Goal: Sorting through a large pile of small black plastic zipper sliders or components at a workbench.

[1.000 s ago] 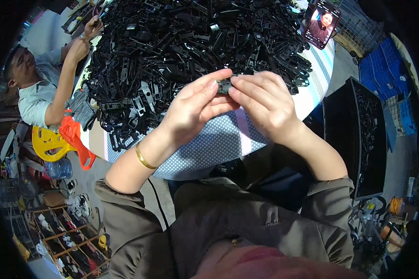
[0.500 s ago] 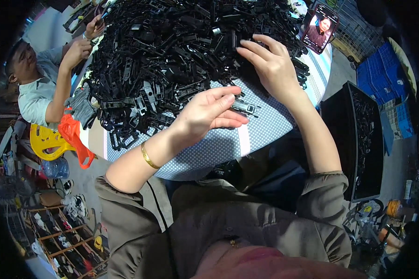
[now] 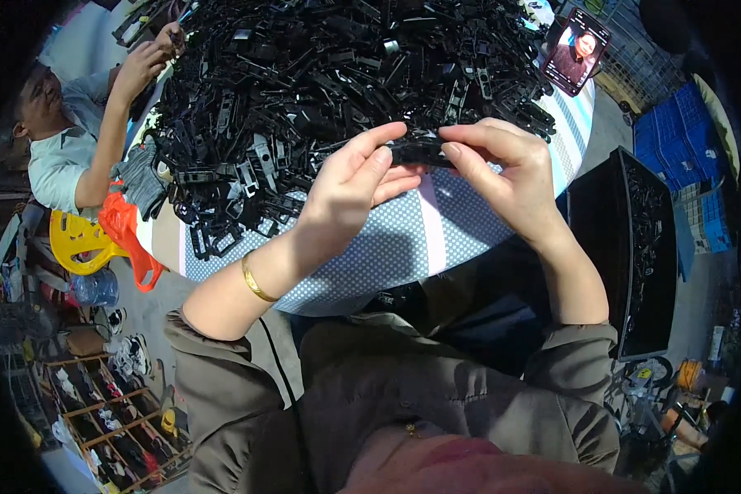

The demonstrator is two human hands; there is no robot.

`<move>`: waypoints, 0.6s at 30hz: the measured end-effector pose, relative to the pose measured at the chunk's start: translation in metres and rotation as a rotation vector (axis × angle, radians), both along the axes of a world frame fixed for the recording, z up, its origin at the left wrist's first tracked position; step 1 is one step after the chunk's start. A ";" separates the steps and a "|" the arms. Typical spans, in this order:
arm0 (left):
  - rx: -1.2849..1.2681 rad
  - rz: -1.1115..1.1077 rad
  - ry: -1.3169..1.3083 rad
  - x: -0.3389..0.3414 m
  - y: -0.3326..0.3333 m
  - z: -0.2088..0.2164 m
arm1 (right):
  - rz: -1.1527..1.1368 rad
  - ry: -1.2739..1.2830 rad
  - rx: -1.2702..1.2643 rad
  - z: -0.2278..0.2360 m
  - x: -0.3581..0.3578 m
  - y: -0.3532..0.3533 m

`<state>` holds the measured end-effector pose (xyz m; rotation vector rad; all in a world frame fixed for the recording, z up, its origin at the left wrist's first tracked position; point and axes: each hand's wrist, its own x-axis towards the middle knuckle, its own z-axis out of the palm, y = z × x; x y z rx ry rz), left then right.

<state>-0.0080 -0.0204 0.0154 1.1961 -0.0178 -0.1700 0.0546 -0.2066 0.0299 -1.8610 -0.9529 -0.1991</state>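
Between my two hands is a small, long black plastic part (image 3: 422,153), held level over the near edge of the pile. My left hand (image 3: 350,177) pinches its left end with thumb and fingers. At its right end, my right hand (image 3: 502,160) grips it between thumb and forefinger. Beyond my hands, a large heap of similar black plastic parts (image 3: 305,90) covers much of the table. Fine details of the held part are too dark to make out.
The table has a patterned cloth (image 3: 354,276). A phone (image 3: 576,51) stands at the far right. A black bin (image 3: 646,255) of parts is to my right, near blue crates (image 3: 675,136). At left, a co-worker (image 3: 74,148) sits by an orange bag (image 3: 128,235) and yellow stool (image 3: 78,244).
My right hand has come down from the heap and left to meet my left hand. Both now grip the black plastic part. The co-worker's hands have shifted slightly.
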 end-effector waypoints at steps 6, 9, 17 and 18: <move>0.094 0.032 -0.064 -0.003 -0.004 0.001 | -0.031 0.139 0.013 -0.006 -0.003 0.004; 0.121 0.055 -0.100 -0.003 -0.006 -0.001 | -0.029 0.116 0.009 -0.006 -0.003 0.005; 0.149 0.102 -0.104 -0.005 -0.008 0.000 | -0.091 -0.015 0.057 -0.009 -0.006 0.010; 0.142 0.096 -0.107 -0.004 -0.007 -0.001 | -0.093 -0.016 0.056 -0.009 -0.006 0.010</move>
